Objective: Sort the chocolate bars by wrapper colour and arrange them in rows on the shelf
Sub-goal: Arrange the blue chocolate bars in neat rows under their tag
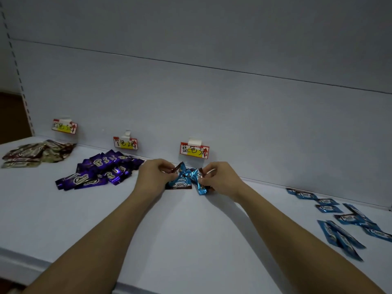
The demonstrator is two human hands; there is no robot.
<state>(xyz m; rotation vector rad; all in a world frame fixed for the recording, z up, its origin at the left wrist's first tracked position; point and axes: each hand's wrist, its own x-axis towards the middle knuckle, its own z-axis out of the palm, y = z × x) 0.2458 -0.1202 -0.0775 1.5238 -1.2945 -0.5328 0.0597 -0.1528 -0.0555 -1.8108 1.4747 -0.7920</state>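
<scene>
Far-left back corner of the shelf (191, 225): loose pile of brown/gold-wrapped bars (36, 153) under the first price tag (64, 126). Next right, purple bars (99, 170) heaped below the second tag (125, 143), not in rows yet. Centre, against the back edge under the third tag (194, 150): left hand (156, 176) pinching a small bunch of blue bars (184, 180), right hand (220, 180) pinching the same bunch from the other side; both clasp wrappers, bars tipped up and crossing. Right side toward the front edge: more blue bars scattered (341, 221), well apart from the hands. Step looks like squaring the blue bunch: lay bars flat, logos one way, ends flush to the back edge, then fetch the scattered ones. Foil likely slippery, so press lightly. Shelf white, smooth; pale back panel, dim light, slotted upright (19, 81) at left.
</scene>
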